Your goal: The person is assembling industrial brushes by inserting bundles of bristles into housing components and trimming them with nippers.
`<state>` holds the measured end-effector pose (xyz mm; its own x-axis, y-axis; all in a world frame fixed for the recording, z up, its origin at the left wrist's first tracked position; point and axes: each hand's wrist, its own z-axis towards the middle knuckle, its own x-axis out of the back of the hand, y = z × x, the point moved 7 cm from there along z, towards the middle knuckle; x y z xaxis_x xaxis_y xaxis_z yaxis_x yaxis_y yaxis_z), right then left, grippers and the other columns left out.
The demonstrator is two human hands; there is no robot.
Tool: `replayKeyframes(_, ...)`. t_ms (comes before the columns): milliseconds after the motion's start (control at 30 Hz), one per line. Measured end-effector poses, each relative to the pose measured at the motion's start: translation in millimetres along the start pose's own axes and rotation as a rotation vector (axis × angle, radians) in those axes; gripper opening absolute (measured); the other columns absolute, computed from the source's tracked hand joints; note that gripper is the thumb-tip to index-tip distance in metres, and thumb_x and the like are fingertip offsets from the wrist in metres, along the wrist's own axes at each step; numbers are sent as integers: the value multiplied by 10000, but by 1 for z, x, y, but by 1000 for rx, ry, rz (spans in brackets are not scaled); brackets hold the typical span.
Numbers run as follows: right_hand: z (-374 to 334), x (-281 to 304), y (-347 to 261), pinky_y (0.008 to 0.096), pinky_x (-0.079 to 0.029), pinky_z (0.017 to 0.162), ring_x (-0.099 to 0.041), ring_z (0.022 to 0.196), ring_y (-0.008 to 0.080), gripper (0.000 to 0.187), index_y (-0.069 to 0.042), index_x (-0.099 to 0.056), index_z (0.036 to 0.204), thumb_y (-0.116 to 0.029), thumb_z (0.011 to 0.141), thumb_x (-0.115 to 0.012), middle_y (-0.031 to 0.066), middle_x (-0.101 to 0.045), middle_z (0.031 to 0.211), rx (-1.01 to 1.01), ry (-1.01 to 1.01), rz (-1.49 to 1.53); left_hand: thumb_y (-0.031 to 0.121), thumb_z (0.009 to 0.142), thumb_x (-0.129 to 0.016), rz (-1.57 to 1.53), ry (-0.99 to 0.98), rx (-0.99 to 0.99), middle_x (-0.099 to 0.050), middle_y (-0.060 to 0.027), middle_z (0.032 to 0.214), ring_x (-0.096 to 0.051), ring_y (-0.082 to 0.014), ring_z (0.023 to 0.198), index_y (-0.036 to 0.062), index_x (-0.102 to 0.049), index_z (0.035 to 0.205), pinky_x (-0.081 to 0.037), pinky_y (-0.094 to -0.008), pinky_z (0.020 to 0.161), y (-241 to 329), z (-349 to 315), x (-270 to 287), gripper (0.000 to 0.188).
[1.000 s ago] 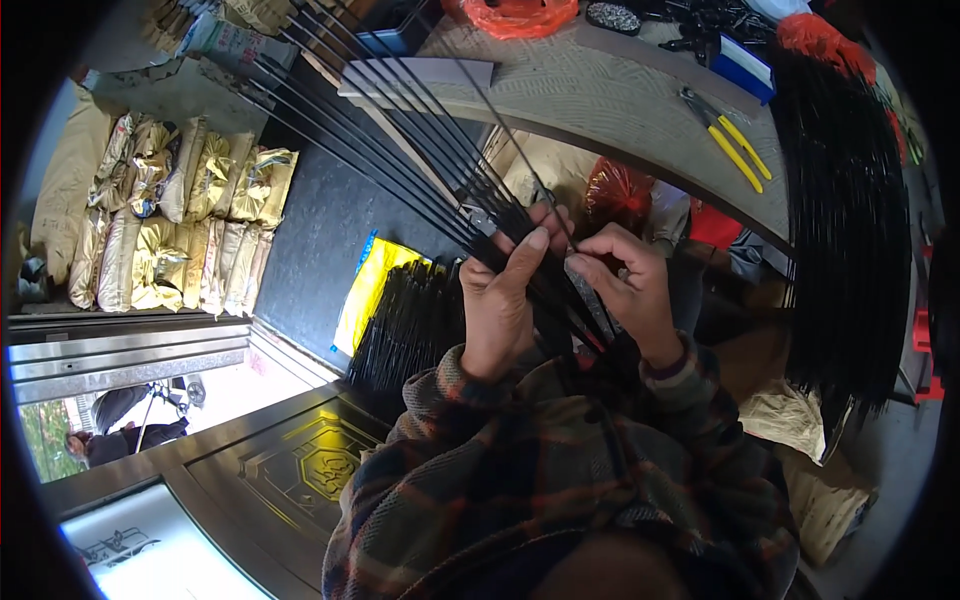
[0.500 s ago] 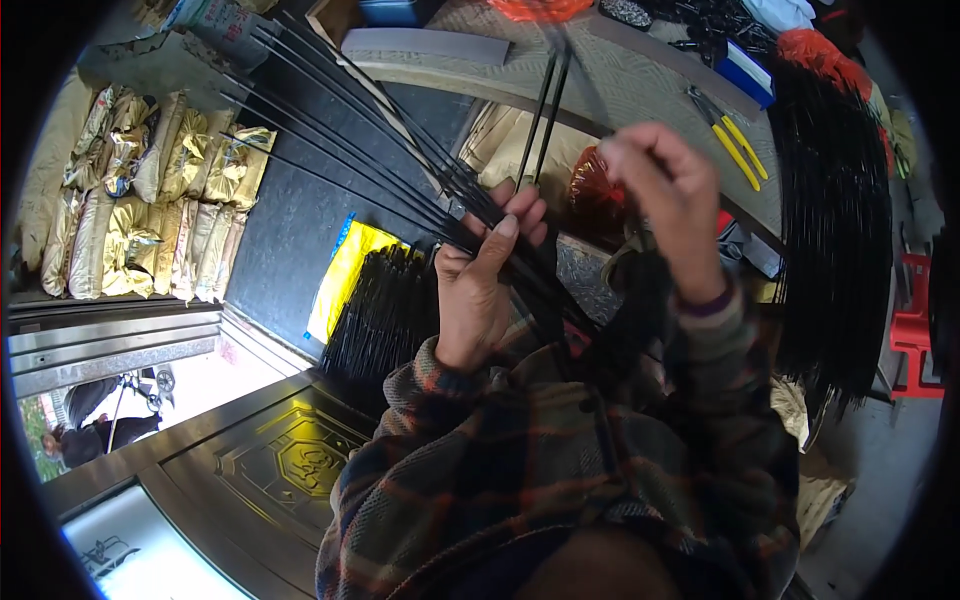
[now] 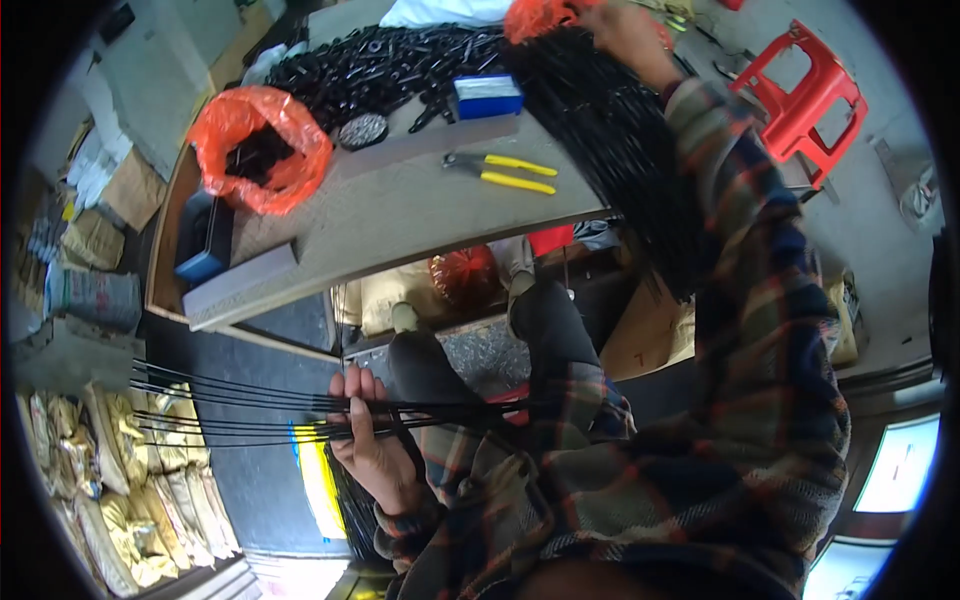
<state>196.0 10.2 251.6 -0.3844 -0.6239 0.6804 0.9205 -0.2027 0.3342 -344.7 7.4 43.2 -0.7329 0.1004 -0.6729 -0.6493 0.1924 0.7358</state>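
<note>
A bundle of long thin black rods [image 3: 430, 408] lies across my left hand [image 3: 370, 450]. Its thumb presses over the rods, and their ends fan out to the left above the floor. My right arm stretches to the far right of the bench. There my right hand [image 3: 635, 42] is at the far end of a thick pile of black rods [image 3: 600, 110], beside an orange-red plastic bag [image 3: 540, 16]. Its fingers are blurred and partly hidden, so their grip does not show.
On the bench [image 3: 390, 205] lie yellow-handled pliers [image 3: 500, 172], a blue box [image 3: 488, 97], a heap of small black parts [image 3: 370, 68] and an open orange bag [image 3: 262, 150]. A red stool [image 3: 808, 100] stands at the right. Wrapped bundles [image 3: 120, 490] are stacked at the left.
My view has turned toward the right side of the bench. My right hand has gone from near the left hand out to the rod pile. The left hand keeps its rods, now held more level.
</note>
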Motion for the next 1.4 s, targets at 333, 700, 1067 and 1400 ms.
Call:
replayKeyframes(333,-108,-24,-59,419,-508,621,-634,748,313,239,-37,-562,856,-256,767,-602,152,-635,779,-409,-566,-136,58,874,-524,67,-69,45,-482,-170,1220,-501,-219,1093,-50,-357,1255,-394,-340,959,-8,2,-19,430)
replayKeyframes(700,-90,58,-383,292,-463,581,-591,656,138,327,-11,-550,949,-330,879,-542,72,-603,734,392,-993,1521,-44,859,-478,67,-165,-19,-486,-199,1219,-504,-263,1108,-59,-373,1245,-386,-378,973,-9,11,-84,400)
replayKeyframes(1067,-82,87,-460,197,-330,396,-416,392,82,192,-10,-486,880,-197,908,-450,25,-470,534,-231,-1013,2073,180,847,-607,567,-314,-114,-603,-24,775,-542,-104,615,6,-567,1019,-454,-247,544,77,5,-42,248)
replayKeyframes(1400,-107,87,-495,243,-440,505,-545,515,144,142,-5,-473,906,-145,890,-456,88,-554,638,-94,-1401,1913,84,684,-704,1111,204,-686,-524,-169,1170,-507,-302,1089,-1,-376,1282,-410,-370,910,101,-41,39,688)
